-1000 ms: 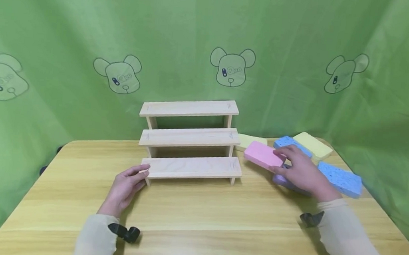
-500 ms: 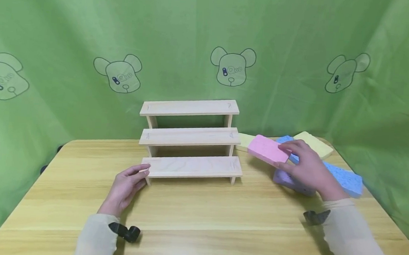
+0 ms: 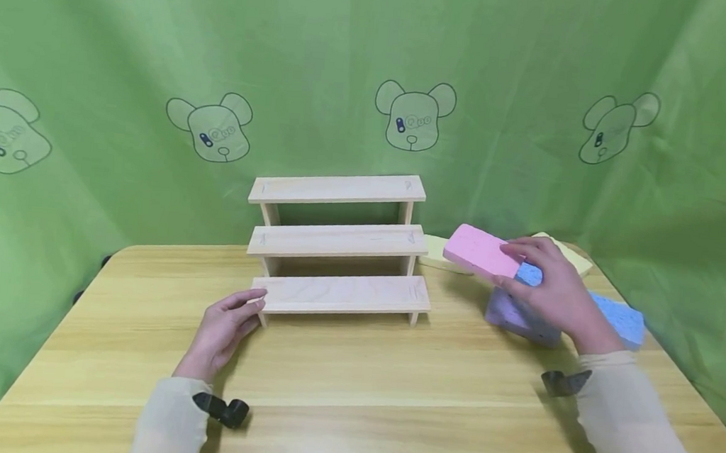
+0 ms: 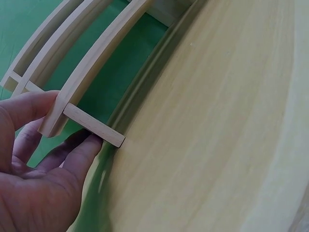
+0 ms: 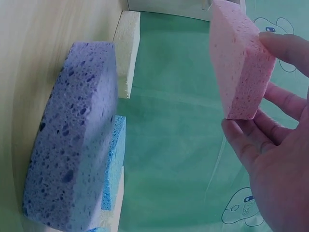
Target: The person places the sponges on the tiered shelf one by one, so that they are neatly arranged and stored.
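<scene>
My right hand (image 3: pixel 553 291) pinches one end of a pink sponge (image 3: pixel 479 250) between thumb and fingers, holding it raised over the table. In the right wrist view the pink sponge (image 5: pixel 236 63) is gripped by its near end, apart from the purple sponge (image 5: pixel 67 140) on the table. A three-tier wooden display shelf (image 3: pixel 338 293) stands at the middle back. At the left end of its lowest step, my left hand (image 3: pixel 223 326) holds the board's corner. The left wrist view has fingers of that hand (image 4: pixel 43 179) above and below the board, by its leg (image 4: pixel 94 125).
Right of the shelf lie a yellow sponge (image 3: pixel 440 255), a small visible part of a blue sponge (image 3: pixel 528 274), another yellow sponge (image 3: pixel 575 256) and another blue sponge (image 3: pixel 621 321). A green curtain (image 3: pixel 317 73) hangs behind the wooden table (image 3: pixel 336 409).
My right hand has lifted the pink sponge higher and slightly right, away from the purple sponge, now more exposed. The left hand stays at the shelf's corner.
</scene>
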Demonstrator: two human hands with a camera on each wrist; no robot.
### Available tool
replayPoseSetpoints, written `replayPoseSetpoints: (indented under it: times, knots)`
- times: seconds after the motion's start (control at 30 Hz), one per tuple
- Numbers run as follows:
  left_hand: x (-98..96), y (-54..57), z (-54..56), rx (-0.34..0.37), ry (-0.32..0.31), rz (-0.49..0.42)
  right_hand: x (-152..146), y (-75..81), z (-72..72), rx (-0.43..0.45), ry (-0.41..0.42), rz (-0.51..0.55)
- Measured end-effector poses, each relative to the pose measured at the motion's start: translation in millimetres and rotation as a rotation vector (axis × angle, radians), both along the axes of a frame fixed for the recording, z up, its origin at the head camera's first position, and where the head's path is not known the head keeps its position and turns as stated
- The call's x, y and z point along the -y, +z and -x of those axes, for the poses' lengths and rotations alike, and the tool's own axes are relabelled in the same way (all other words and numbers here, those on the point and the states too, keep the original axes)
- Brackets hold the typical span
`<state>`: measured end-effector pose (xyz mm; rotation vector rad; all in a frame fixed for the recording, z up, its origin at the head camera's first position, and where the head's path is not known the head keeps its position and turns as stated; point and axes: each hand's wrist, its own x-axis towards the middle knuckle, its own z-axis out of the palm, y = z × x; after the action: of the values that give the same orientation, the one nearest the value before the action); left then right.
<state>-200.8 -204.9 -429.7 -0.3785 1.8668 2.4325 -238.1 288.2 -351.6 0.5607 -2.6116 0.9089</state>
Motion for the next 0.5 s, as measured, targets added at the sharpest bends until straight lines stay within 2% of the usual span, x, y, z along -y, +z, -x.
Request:
replayPoseSetpoints:
  times: [0.23,0.5]
  knots:
    - [-1.0,0.0,0.2,-0.002,0.000,0.003,-0.3,2.7,0.1,-0.037,0.033,-0.014]
    - [-0.2,-1.1,0.7,-0.001,0.002,-0.001,4.5,5.8,-1.4,-0.034,-0.011,0.036]
